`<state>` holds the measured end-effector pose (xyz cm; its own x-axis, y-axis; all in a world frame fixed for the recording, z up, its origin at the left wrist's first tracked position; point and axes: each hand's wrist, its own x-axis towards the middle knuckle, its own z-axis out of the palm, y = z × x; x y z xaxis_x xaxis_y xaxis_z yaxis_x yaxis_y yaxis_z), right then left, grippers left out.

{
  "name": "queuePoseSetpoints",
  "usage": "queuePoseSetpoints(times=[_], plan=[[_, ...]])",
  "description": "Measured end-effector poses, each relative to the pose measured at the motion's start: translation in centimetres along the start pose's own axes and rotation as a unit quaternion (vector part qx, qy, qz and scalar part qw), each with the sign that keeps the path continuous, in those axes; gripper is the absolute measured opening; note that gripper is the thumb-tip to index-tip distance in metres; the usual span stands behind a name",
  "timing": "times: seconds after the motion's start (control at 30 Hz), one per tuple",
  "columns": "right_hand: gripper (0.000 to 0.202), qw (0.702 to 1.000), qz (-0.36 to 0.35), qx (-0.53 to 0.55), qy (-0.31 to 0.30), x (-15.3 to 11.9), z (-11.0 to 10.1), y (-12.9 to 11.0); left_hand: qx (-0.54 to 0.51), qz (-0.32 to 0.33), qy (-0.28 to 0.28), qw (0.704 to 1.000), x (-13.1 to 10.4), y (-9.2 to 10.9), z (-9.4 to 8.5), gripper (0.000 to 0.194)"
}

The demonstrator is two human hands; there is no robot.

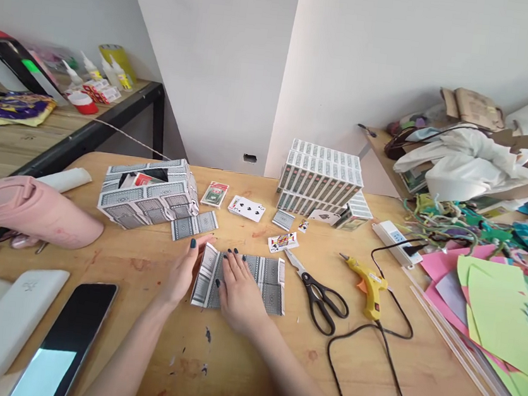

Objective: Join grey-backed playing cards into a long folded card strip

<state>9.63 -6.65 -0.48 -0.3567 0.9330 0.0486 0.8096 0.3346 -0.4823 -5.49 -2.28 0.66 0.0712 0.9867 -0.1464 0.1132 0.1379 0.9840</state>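
A panel of joined grey-backed playing cards (271,281) lies in front of me, its left and right end flaps turned upward. My right hand (242,294) rests flat on the panel's middle, fingers stretched out. At the left flap, my left hand (182,274) stands on edge with thumb raised and fingers extended behind the flap; it holds nothing I can see. Just beyond are a pair of joined cards (195,225) and a box built of playing cards (144,200) with an opening in its top. A jack card (282,242) lies near the panel's far right corner.
Black-handled scissors (324,297) and a yellow glue gun (368,286) with a looping cord lie right. Stacked card packs (321,179) stand at the back. A power strip (397,243) and coloured paper (493,313) are farther right. Left are a pink tumbler (47,214) and phone (69,341).
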Motion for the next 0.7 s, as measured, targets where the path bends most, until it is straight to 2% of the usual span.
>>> queuePoseSetpoints(times=[0.07,0.13,0.27,0.4,0.7], plan=[[0.05,1.0,0.005,-0.023,0.004,0.3,0.6,-0.3,-0.081,0.013,-0.02,0.996,-0.4,-0.9,1.2,0.052],[0.051,0.999,0.001,-0.039,0.003,0.5,1.0,-0.6,-0.107,0.027,-0.008,0.994,-0.7,-1.4,2.3,0.05],[0.054,0.998,-0.012,-0.055,-0.007,0.6,1.0,-0.9,-0.038,0.042,0.0,0.998,-0.9,-1.7,3.4,0.047],[0.055,0.998,-0.006,-0.06,-0.015,0.9,0.8,-1.2,0.008,0.072,0.018,0.997,-1.0,-1.7,3.4,0.045],[0.06,0.997,-0.026,-0.062,-0.027,1.3,1.0,-1.4,0.08,0.113,-0.01,0.99,-0.9,-2.3,2.6,0.046]])
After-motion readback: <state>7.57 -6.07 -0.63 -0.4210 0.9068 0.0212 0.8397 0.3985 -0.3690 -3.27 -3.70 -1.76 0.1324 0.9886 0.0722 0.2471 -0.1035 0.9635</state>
